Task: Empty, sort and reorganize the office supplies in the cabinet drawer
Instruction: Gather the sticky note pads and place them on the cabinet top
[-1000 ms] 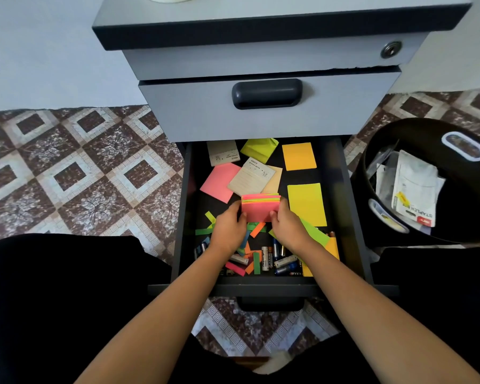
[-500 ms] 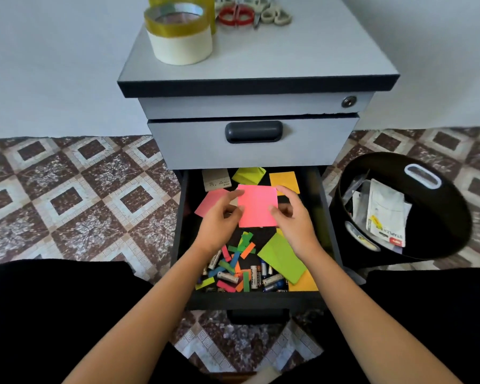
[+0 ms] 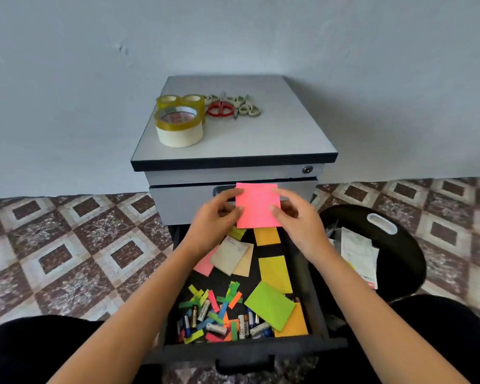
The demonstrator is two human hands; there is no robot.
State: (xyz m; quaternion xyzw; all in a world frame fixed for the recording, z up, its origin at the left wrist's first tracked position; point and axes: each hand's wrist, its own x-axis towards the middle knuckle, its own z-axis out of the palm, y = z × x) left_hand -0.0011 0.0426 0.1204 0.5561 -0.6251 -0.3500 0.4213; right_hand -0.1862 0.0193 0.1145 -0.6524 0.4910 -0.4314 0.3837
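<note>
The pink square sticky-note pad (image 3: 258, 206) is now raised clear of the open black bottom drawer (image 3: 247, 349) and held upright in front of the closed grey middle drawer (image 3: 183, 200); one second earlier it sat low inside the open drawer. The left hand (image 3: 216, 214) pinches its left edge and the right hand (image 3: 297, 217) pinches its right edge. Extraction of this item is complete. Probable destination: the grey cabinet top (image 3: 261, 134), where tape rolls (image 3: 178, 126) and scissors (image 3: 227, 106) already lie. Other coloured note pads (image 3: 275, 273), paper strips (image 3: 222, 303) and loose batteries (image 3: 205, 314) are yet to be removed.
</note>
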